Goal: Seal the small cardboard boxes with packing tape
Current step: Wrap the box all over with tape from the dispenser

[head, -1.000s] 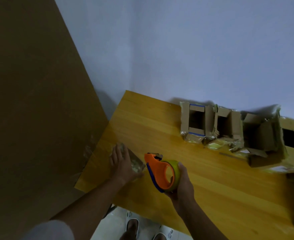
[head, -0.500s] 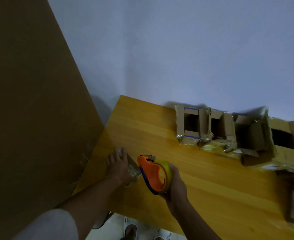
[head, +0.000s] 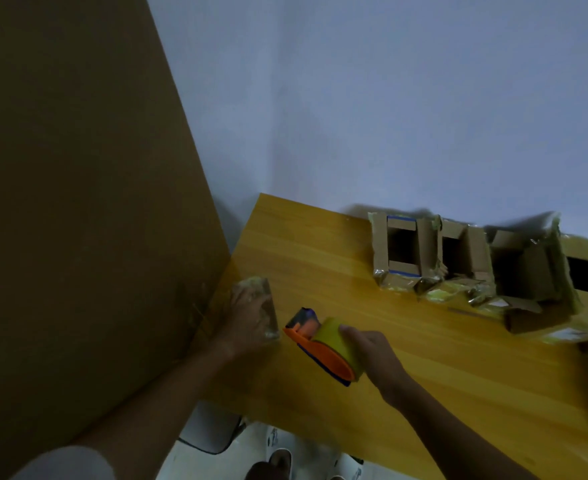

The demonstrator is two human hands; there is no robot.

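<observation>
The left hand (head: 247, 315) lies on a small box (head: 263, 306) close to the left edge of the table (head: 424, 358), near its front corner. The fingers are spread flat over the top and press it down, I think to keep the flaps shut and the box steady while the tape is laid. The box is mostly covered by the hand and blurred, so I cannot say if tape is already on it.

The right hand (head: 372, 351) grips the orange tape dispenser (head: 323, 351) just beside the box, the fingers curled round the yellow roll. Its cutting end points toward the box, which suits starting a strip there.

Along the back edge stand several open boxes (head: 434, 254) in a row, flaps up, with shiny old tape on their sides; they seem not yet sealed. They are well apart from the hands and block nothing. A large brown board (head: 77, 202) stands against the left edge, very near the left hand, and may limit the pull of the dispenser on that side.
</observation>
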